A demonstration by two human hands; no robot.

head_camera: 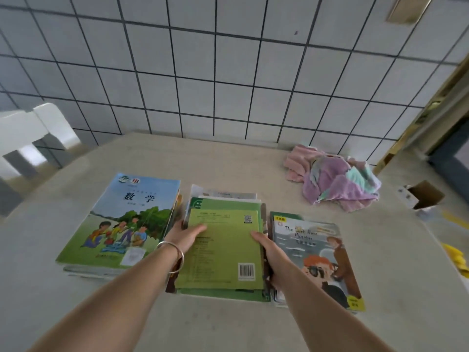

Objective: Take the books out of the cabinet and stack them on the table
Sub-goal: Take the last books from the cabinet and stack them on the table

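Leftmost, a white chair (30, 133) stands beside the pale table (228, 158), which sits against a tiled wall (228, 59). On the table's left part lies a maths book (121, 219) with children on its cover, topping a low pile. Just right of it, the left hand (185, 236), a silver bangle (172, 255) at the wrist, grips the left edge of the middle stack: its thumb lies flat across the green book (225, 252) on top (back cover up, barcode near the lower right corner), while the other fingers are curled down over the side, out of sight. More green and white books show beneath and behind that top one. The right hand (271, 255) clasps the stack's right edge in the same way, thumb on the cover and fingers tucked down between this stack and the next. Beside it rests a storybook (317, 252) with a red-haired cartoon figure. Farther back on the right lies a crumpled pink and purple cloth (335, 179).
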